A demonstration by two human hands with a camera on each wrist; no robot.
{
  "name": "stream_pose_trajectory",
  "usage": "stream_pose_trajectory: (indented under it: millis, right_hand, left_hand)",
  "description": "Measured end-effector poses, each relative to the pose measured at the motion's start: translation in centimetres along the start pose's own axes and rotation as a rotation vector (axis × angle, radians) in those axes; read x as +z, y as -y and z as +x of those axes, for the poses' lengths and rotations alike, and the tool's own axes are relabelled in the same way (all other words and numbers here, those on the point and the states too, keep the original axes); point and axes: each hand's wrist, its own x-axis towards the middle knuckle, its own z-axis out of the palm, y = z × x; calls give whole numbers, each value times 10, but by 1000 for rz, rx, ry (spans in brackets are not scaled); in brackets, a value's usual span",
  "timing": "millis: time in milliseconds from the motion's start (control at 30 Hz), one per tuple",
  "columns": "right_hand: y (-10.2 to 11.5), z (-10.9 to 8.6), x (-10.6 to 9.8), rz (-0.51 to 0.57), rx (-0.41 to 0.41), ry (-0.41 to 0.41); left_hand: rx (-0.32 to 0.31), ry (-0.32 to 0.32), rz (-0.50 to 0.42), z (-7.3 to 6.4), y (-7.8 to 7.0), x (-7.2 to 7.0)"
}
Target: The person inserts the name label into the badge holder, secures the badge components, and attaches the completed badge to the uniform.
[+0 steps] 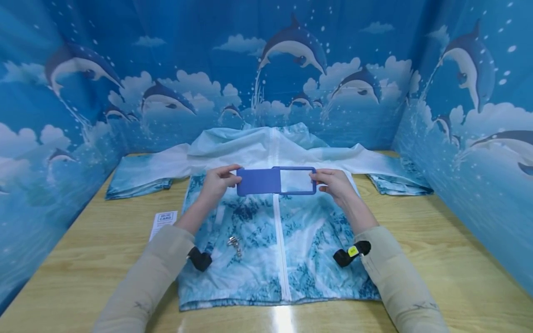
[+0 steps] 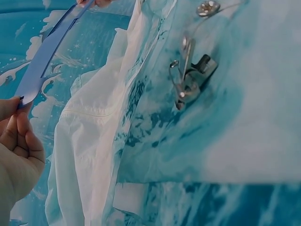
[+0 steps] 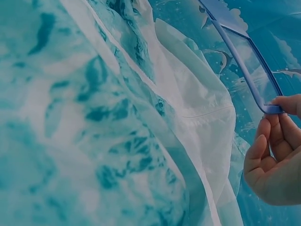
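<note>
A blue sliding card holder (image 1: pixel 259 181) is held level above a jacket, drawn apart into a solid panel and a clear-windowed frame (image 3: pixel 251 80). My left hand (image 1: pixel 215 186) pinches the outer end of the solid panel between thumb and fingers. At the opposite end, my right hand (image 1: pixel 336 185) pinches the frame's edge. The left wrist view shows the holder nearly edge-on, the left hand (image 2: pixel 21 155) at its near end. Beneath lies the zipped blue-and-white jacket (image 1: pixel 245 282), sleeves spread. A metal clip (image 1: pixel 234 245) with a round stud rests on its lower left part.
A white printed card (image 1: pixel 163 222) lettered "ID/IC CARD" lies on the wooden table (image 1: pixel 96 259) left of the jacket, partly behind the left forearm. Folded sleeve ends (image 1: pixel 137 178) lie at both sides. A dolphin-print curtain (image 1: pixel 200 46) encloses the back and sides.
</note>
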Motion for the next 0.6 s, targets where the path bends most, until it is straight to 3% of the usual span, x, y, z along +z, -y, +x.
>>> stream_pose_trajectory:
  millis: [367,600]
  right_hand:
    - [-4,1,-3,67,22,-52]
    - [-5,2,-4,98,34,-48]
  left_hand:
    - [26,27,62,-7,1,-13]
    - [-22,45,145,-9,7,-30]
